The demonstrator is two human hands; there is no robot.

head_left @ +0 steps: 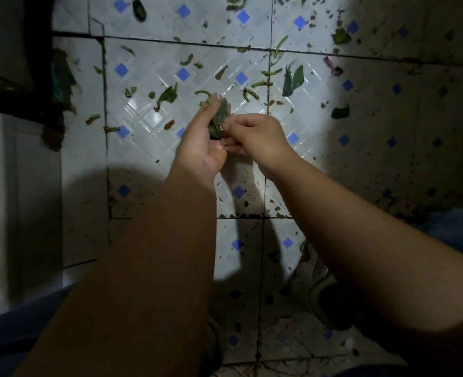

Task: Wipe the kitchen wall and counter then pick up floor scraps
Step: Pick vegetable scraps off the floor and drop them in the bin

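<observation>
- Both forearms reaching in from 6 o'clock and meeting just above centre, over a white tiled floor (154,115) with small blue diamonds.
- Left hand (201,140) palm-up, fingers loosely cupped around a small bunch of green leaf scraps (219,118).
- Right hand (254,133) at 3 o'clock of the left, touching it, fingertips pinched on the same bunch at its near edge.
- More scraps scattered on the floor beyond the hands, from 10 o'clock round to 2 o'clock: a torn leaf (167,95) at 10 o'clock, short bean pieces (252,94) near 1 o'clock, a larger folded leaf (292,81) farther out at 1 o'clock, another leaf (340,112) towards 3 o'clock.
- One purple scrap (333,68) out at 2 o'clock, well apart from the hands.
- Dark specks and crumbs along the grout line below the wrists, at 6 o'clock.
- Pale cabinet side (15,186) along the frame's 9 o'clock edge, in shadow.
- Shoe (320,281) at 5 o'clock, partly hidden under the right forearm.
</observation>
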